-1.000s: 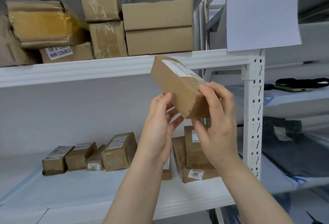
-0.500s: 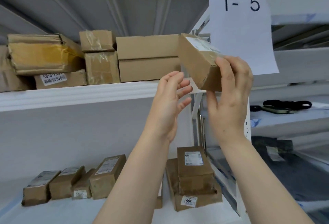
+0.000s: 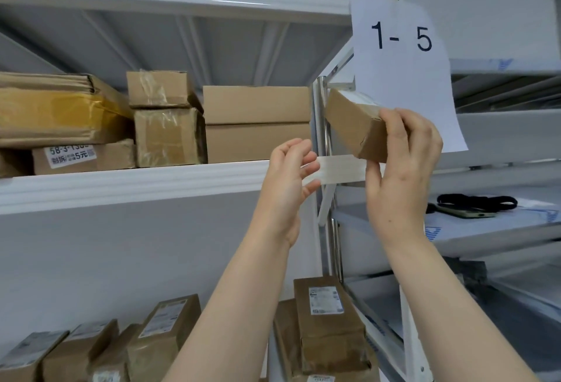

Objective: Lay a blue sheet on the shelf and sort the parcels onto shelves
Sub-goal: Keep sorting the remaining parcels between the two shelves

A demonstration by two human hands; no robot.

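White metal racking fills the whole view, with a paper sign [image 3: 400,47] reading "1- 5" hung on the upright, so I'll place everything off that.

The small brown parcel [image 3: 355,126] is in the air just below and left of the sign, with its far end raised and poking in front of the sign's lower left edge. The right hand [image 3: 403,169] grips only the near end, fingers over the top and thumb underneath. The left hand [image 3: 288,175] floats further left of the sign, in front of the upper shelf lip [image 3: 136,181], fingers loosely curled around nothing.

Left of the sign, two flat boxes [image 3: 256,123] are stacked right at the end of that shelf, next to the chrome post [image 3: 321,126]. Way below the sign, more parcels [image 3: 328,321] sit on the lower shelf.

What I'd worry about:
- It's a one-handed pinch at one end, so most of the parcel hangs out past the grip. If the thumb slips, it pivots and drops onto the stuff below.
- The gap between the flat boxes and the post looks tight. Push it in crooked and a corner probably catches the post or shoves the stack.
- The far end is close enough to the sign to snag the paper and pull it off.

Getting the free hand underneath would fix most of that.
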